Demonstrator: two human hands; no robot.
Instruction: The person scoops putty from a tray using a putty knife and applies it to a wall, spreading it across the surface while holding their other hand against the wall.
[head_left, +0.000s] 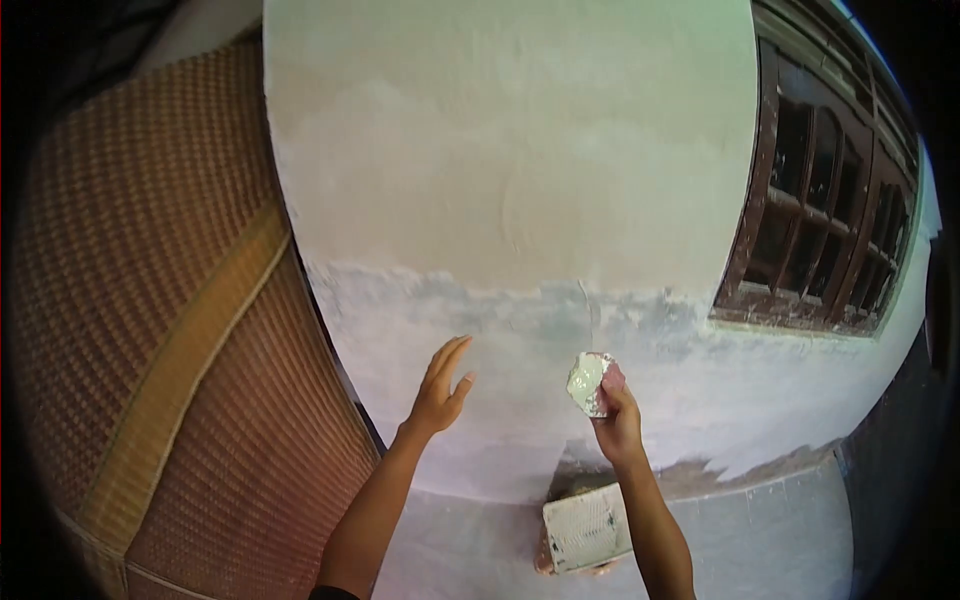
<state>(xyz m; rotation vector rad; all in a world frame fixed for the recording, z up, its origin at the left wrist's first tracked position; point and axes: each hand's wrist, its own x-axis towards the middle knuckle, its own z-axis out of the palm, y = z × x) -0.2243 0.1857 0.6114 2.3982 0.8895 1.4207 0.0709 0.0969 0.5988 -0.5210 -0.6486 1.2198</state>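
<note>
My right hand [622, 425] grips a small flat pink scraper [613, 377], its left part covered in a thick lump of wet white putty [584, 384]. It is held up in front of the wall [520, 180], just below a rough grey band. To the left, my left hand [438, 400] is raised before the same wall with its fingers stretched out and nothing in it. The upper wall is smooth and cream, while its lower part looks whitish and patchy.
Below my right hand a white ribbed paint tray [585, 530] sits near the wall's foot, partly behind my forearm. A woven mat panel [150, 250] with a tan strip stands along the left. At the right is a brown framed window [815, 190].
</note>
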